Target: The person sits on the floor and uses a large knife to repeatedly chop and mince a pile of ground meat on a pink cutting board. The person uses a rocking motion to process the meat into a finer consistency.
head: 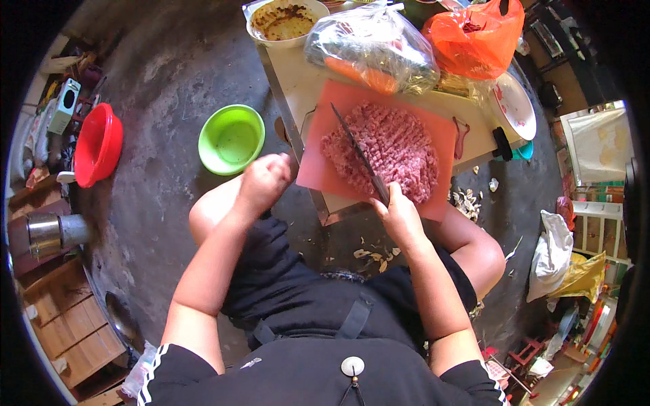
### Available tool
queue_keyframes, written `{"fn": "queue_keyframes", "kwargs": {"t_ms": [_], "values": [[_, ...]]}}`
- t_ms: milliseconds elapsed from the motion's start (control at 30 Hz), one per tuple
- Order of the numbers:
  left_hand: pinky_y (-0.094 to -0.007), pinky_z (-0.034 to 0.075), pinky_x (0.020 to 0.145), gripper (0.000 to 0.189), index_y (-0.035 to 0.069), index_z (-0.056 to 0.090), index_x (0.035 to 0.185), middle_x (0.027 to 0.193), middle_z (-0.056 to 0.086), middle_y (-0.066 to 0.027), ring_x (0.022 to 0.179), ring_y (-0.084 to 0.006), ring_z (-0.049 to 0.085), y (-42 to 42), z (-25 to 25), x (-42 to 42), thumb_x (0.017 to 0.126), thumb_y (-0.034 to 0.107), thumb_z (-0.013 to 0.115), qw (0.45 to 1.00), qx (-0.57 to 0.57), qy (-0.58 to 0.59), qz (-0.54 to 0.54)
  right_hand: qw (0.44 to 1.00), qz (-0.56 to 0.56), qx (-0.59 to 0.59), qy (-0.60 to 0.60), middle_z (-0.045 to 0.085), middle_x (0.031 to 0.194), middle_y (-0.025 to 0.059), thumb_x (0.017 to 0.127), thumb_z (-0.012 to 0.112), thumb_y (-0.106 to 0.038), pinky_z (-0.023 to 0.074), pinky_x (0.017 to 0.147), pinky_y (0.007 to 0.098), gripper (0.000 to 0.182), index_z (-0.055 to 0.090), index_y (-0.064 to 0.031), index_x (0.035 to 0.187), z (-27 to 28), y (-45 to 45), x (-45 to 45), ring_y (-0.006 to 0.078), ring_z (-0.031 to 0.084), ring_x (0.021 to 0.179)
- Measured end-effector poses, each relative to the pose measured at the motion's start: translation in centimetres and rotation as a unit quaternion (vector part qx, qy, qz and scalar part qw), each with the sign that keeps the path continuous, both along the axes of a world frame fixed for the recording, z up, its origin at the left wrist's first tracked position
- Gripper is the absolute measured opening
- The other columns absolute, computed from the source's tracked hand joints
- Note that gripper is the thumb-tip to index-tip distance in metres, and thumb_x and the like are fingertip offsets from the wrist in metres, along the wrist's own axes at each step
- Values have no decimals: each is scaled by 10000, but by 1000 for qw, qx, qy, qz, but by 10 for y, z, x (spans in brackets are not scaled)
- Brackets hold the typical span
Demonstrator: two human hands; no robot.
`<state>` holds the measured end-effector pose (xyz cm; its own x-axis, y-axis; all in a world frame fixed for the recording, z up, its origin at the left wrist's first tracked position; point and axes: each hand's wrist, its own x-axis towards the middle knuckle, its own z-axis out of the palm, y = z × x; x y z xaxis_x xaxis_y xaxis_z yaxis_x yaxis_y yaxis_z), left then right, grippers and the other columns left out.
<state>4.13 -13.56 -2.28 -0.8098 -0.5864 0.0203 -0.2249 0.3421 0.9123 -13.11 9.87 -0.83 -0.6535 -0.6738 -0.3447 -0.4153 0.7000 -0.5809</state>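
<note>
In my right hand [401, 215] is the handle of a kitchen knife [355, 149], its dark blade slanting up and left across the chopped raw meat [391, 147]. The meat lies in a wide, ridged mound on a pink cutting board [317, 167]. This board rests at a corner of a low table [284, 83] and overhangs its edge. My left hand [266, 180] is raised above my left knee, left of the board, its fingers curled and slightly blurred; whether it holds anything cannot be told. A red-handled peeler [461, 137] lies right of the board.
Behind the board are a clear bag with carrots [373, 51], an orange plastic bag [472, 45] and a stained white container [284, 23]. A white enamel basin [515, 106] stands at the right. A green basin [231, 139] and scattered peelings [464, 203] are on the floor.
</note>
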Motion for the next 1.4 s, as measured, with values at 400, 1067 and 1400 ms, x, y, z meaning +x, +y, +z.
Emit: {"fn": "queue_keyframes", "kwargs": {"t_ms": [400, 1067, 1400], "values": [[-288, 485, 560, 136, 90, 441, 1027, 753, 526, -29, 613, -134, 548, 93, 20, -8, 963, 207, 472, 858, 507, -13, 85, 954, 141, -95, -246, 646, 1009, 108, 893, 578, -243, 500, 790, 311, 345, 570, -58, 1185, 86, 75, -54, 206, 625, 915], [-499, 457, 699, 309, 56, 441, 1084, 844, 620, -265, 846, -452, 598, 72, 13, -54, 898, 276, 552, 958, -107, -263, -30, 970, -133, -185, -83, 632, 854, 41, 908, 532, -163, 470, 635, 251, 179, 615, -40, 1008, 28, 108, -146, 107, 587, 763], [-486, 463, 706, 309, 35, 452, 1072, 884, 613, -272, 879, -446, 596, 80, 21, -48, 895, 269, 549, 979, -94, -178, -21, 952, -143, -245, -112, 622, 826, 0, 927, 520, -172, 436, 587, 208, 169, 630, -74, 1011, 46, 126, -145, 64, 535, 662]]}}
